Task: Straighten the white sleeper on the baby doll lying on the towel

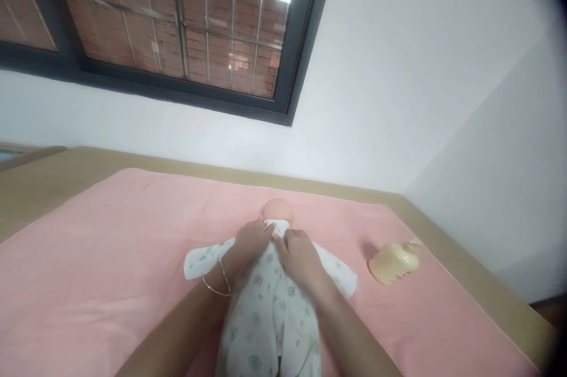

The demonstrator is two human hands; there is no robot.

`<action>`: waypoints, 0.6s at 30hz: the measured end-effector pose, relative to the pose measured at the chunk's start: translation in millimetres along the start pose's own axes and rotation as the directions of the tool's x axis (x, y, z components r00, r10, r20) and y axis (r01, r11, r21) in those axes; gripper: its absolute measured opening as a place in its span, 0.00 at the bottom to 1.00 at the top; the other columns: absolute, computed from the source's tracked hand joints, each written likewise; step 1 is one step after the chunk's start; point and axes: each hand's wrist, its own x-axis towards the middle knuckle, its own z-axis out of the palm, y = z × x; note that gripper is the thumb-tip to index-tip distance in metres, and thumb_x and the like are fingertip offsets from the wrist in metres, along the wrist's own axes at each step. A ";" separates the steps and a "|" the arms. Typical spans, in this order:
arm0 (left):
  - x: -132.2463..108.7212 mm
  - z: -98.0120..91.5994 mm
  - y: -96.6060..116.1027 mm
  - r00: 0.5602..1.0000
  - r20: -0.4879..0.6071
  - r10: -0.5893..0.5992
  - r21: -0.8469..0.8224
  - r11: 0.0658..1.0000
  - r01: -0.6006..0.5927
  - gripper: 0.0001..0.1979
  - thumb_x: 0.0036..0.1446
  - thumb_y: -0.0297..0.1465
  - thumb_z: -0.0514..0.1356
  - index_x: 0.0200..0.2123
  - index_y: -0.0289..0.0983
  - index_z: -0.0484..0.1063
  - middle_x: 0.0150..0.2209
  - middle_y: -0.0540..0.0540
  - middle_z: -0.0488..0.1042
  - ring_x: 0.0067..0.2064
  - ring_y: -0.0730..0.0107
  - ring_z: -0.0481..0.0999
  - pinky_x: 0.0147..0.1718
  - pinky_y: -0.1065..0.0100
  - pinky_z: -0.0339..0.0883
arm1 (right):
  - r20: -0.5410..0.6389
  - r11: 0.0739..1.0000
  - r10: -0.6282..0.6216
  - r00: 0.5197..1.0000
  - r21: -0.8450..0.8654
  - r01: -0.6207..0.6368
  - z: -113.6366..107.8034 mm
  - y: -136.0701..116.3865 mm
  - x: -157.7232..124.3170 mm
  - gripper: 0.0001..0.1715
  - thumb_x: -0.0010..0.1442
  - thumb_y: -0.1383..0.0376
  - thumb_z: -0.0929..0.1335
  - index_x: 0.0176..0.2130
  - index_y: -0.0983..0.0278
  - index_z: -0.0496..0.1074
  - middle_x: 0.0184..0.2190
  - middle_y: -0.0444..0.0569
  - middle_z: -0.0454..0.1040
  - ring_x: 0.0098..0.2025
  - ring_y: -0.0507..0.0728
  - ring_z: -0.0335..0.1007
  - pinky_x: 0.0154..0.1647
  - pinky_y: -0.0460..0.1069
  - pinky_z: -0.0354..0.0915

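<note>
A baby doll (277, 210) lies on a pink sheet, its bald head pointing away from me. It is dressed in a white romper (270, 300) with a small green print, sleeves spread to both sides and legs toward me. At the romper's neckline, just below the head, my left hand (253, 241) is closed on the collar fabric, a bracelet on its wrist. Close beside it, my right hand (300, 252) has its fingers pinched on the other side of the same collar. The fingertips partly hide the cloth between them.
A yellowish baby bottle (394, 263) is tilted on the pink sheet (133, 259) to the right. The sheet covers a wooden surface (101, 158) that meets white walls. A dark-framed window (186, 90) with metal bars is above.
</note>
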 end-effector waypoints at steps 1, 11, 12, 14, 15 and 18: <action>-0.2 1.0 0.8 1.000 -0.016 0.018 0.021 1.000 -0.018 0.24 0.66 0.36 0.40 0.37 0.33 0.74 0.36 0.38 0.75 0.38 0.62 0.73 0.37 0.64 0.64 | 0.007 1.000 0.010 1.000 -0.010 -0.009 1.1 1.3 2.3 0.36 0.67 0.48 0.49 0.40 0.70 0.72 0.37 0.61 0.73 0.45 0.61 0.66 0.44 0.50 0.56; -5.5 -6.4 16.6 0.992 -0.099 -0.072 0.054 0.996 0.077 0.22 0.65 0.37 0.44 0.35 0.33 0.74 0.35 0.40 0.75 0.38 0.62 0.73 0.38 0.64 0.64 | 0.116 0.992 0.054 0.992 0.109 -0.066 -5.3 21.7 9.3 0.39 0.66 0.46 0.48 0.39 0.67 0.73 0.37 0.58 0.75 0.40 0.58 0.69 0.37 0.47 0.56; -5.3 -8.3 13.2 0.997 -0.058 -0.052 0.054 0.997 0.055 0.21 0.65 0.38 0.44 0.36 0.34 0.74 0.34 0.40 0.75 0.37 0.63 0.74 0.38 0.65 0.64 | 0.073 0.996 0.030 0.997 0.085 -0.036 -6.1 18.7 5.8 0.38 0.66 0.46 0.49 0.40 0.67 0.73 0.37 0.58 0.74 0.41 0.58 0.68 0.38 0.47 0.56; -5.0 -10.5 9.4 1.000 -0.021 -0.014 0.063 0.998 0.015 0.20 0.65 0.38 0.45 0.36 0.35 0.74 0.35 0.42 0.75 0.37 0.64 0.74 0.37 0.66 0.64 | 0.043 0.999 0.008 0.999 0.042 -0.010 -6.3 15.0 2.6 0.37 0.66 0.45 0.49 0.41 0.67 0.72 0.38 0.58 0.74 0.42 0.59 0.67 0.39 0.48 0.56; -5.1 -10.5 9.9 1.000 -0.027 -0.011 0.076 0.997 0.013 0.20 0.64 0.38 0.46 0.36 0.35 0.74 0.35 0.41 0.75 0.37 0.64 0.74 0.37 0.66 0.64 | 0.056 0.999 0.016 0.998 0.029 -0.018 -5.7 15.3 3.5 0.38 0.65 0.44 0.49 0.41 0.67 0.72 0.38 0.59 0.74 0.41 0.59 0.67 0.38 0.48 0.56; -6.5 -6.7 19.4 0.995 -0.097 -0.020 0.124 0.992 0.032 0.19 0.64 0.33 0.45 0.35 0.33 0.74 0.36 0.39 0.75 0.39 0.62 0.73 0.39 0.65 0.63 | 0.164 0.994 0.077 0.984 0.067 -0.088 -2.8 23.4 13.6 0.40 0.64 0.43 0.48 0.40 0.68 0.73 0.37 0.58 0.74 0.39 0.59 0.69 0.36 0.48 0.56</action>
